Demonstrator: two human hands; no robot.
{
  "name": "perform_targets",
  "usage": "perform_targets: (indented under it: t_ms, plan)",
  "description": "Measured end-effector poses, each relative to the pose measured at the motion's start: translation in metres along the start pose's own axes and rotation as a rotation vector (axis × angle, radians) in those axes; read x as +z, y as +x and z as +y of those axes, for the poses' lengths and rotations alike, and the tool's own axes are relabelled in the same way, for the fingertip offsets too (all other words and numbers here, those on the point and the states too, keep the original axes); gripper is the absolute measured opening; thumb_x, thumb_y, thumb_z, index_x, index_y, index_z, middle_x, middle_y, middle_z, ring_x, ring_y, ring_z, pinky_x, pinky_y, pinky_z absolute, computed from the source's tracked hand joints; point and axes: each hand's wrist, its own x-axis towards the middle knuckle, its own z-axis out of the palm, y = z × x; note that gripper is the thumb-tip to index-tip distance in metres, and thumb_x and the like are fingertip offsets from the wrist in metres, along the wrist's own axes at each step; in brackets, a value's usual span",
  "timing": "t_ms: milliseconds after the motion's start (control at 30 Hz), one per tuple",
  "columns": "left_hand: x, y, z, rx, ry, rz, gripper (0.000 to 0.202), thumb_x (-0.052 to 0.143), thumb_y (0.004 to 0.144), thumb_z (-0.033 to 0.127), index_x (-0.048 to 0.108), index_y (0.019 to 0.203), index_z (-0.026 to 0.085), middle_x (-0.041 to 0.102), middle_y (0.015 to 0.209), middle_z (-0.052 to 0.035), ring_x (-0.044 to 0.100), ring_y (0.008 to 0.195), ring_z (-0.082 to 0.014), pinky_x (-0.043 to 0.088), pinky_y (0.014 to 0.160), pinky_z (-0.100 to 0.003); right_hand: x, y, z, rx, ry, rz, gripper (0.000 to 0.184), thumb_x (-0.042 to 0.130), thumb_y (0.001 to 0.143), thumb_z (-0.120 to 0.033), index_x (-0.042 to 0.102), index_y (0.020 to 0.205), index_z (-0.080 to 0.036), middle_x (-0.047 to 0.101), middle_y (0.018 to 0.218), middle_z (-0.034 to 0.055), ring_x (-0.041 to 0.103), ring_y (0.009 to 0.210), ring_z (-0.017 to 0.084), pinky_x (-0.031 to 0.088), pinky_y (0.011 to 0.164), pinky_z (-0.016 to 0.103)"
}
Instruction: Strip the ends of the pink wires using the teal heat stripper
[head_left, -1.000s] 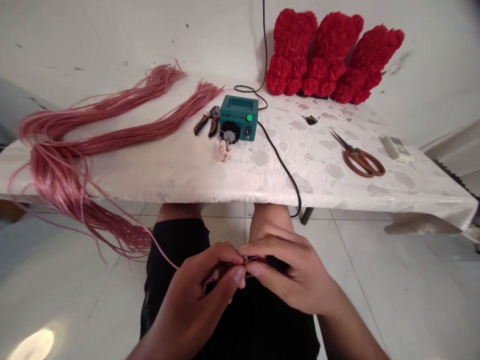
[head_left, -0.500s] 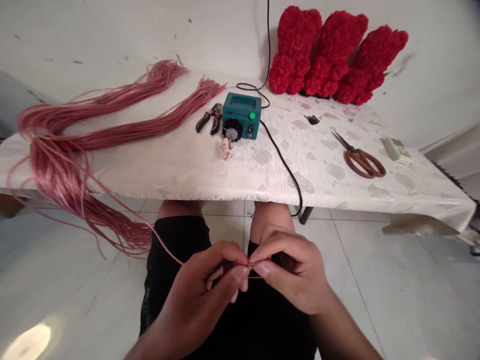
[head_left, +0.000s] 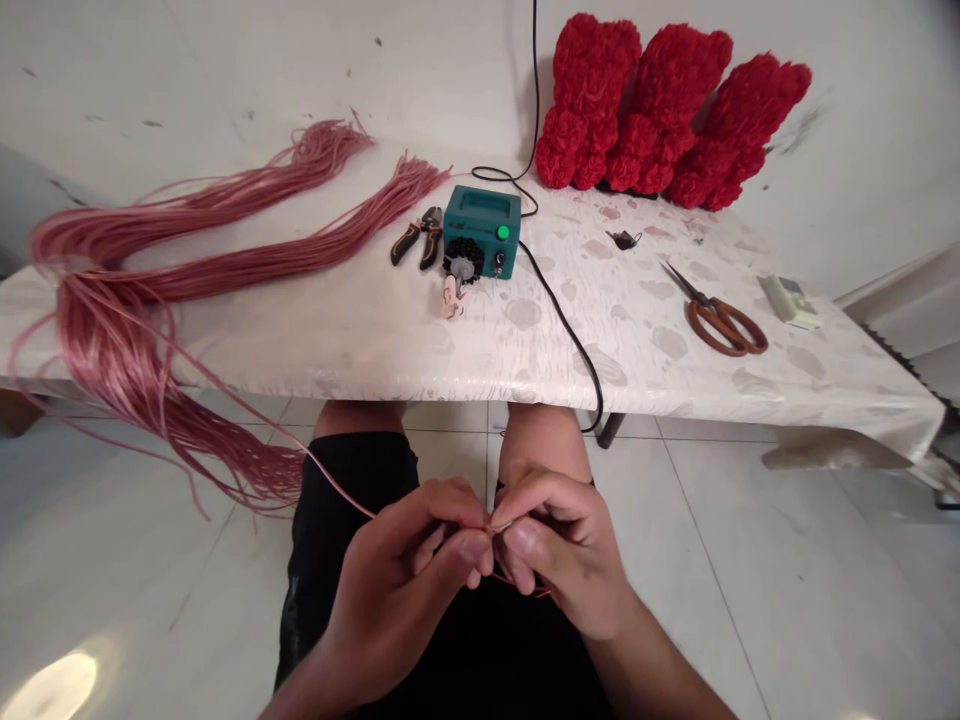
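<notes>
The left hand [head_left: 409, 575] and right hand [head_left: 566, 560] pinch one pink strand [head_left: 341, 487] between closed fingertips, apparently bending its end, which calls for a steady grip.

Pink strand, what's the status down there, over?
Left hand and right hand both pinching pink strand over lap. Strand runs to bundle hanging off table. Nothing blocking.

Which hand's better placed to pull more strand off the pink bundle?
Likely left: the strand runs from the bundle, hanging off the table's left side, into the left hand; the right hand pinches its end.
</notes>
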Motion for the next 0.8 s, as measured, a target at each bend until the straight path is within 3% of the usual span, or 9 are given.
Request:
perform_targets:
  t_ms: [133,233,367,467,633,733,800]
  plan:
    - [0.001,0.001,-0.002,0.016,-0.072,0.023,0.007,0.06,0.099,0.023,0.065,0.094,0.024,0.06,0.071,0.0018,0.06,0.068,-0.0139,0.051,0.061,-0.025,0.008,-0.003,0.011,0.037,0.114,0.073,0.006,0.066,0.096,-0.027,0.071,0.097,-0.024,0.05,0.056,-0.007,0.053,0.048,0.01,0.044,0.047,0.024]
    - [0.001,0.001,-0.003,0.03,-0.077,0.06,0.007,0.061,0.098,0.022,0.066,0.094,0.024,0.06,0.072,0.0011,0.059,0.068,-0.0133,0.05,0.061,-0.024,0.014,-0.003,0.016,0.051,0.188,0.115,0.006,0.066,0.095,-0.026,0.071,0.095,-0.024,0.055,0.059,-0.006,0.049,0.045,0.008,0.043,0.046,0.022]
    - [0.002,0.001,-0.005,0.029,-0.098,0.101,0.007,0.061,0.099,0.022,0.066,0.093,0.023,0.059,0.073,0.0012,0.057,0.068,-0.0128,0.049,0.061,-0.024,0.02,-0.003,0.016,0.034,0.184,0.107,0.008,0.065,0.095,-0.022,0.072,0.098,-0.024,0.061,0.072,-0.0039,0.042,0.043,0.003,0.038,0.043,0.02]
    - [0.004,0.0,-0.006,0.055,-0.061,0.115,0.007,0.06,0.099,0.021,0.065,0.094,0.023,0.06,0.075,0.0016,0.057,0.068,-0.0118,0.049,0.061,-0.023,0.021,-0.004,0.013,0.045,0.131,0.143,0.005,0.065,0.096,-0.024,0.07,0.097,-0.024,0.058,0.068,-0.0045,0.045,0.045,0.006,0.038,0.042,0.021]
    - [0.002,0.0,-0.002,0.116,0.157,0.063,0.012,0.057,0.097,0.012,0.063,0.098,0.023,0.061,0.083,0.0008,0.06,0.075,-0.0126,0.051,0.066,-0.024,0.018,-0.003,0.004,0.058,-0.051,0.212,0.008,0.065,0.096,-0.027,0.069,0.092,-0.021,0.05,0.059,-0.0069,0.046,0.046,0.007,0.04,0.046,0.022]
    - [-0.005,0.002,0.007,0.216,0.366,0.061,0.03,0.059,0.093,0.006,0.061,0.116,0.026,0.06,0.101,-0.0023,0.061,0.093,-0.0154,0.053,0.076,-0.026,0.015,-0.002,-0.002,0.075,-0.139,0.208,0.011,0.066,0.095,-0.028,0.068,0.088,-0.02,0.051,0.061,-0.006,0.048,0.049,0.008,0.041,0.048,0.022]
    - [-0.009,0.004,0.013,0.29,0.491,-0.011,0.042,0.06,0.09,0.003,0.059,0.125,0.026,0.058,0.11,-0.0036,0.059,0.1,-0.0161,0.054,0.082,-0.027,0.014,-0.002,-0.005,0.092,-0.142,0.183,0.01,0.067,0.095,-0.028,0.068,0.088,-0.02,0.051,0.062,-0.006,0.049,0.049,0.007,0.041,0.048,0.021]
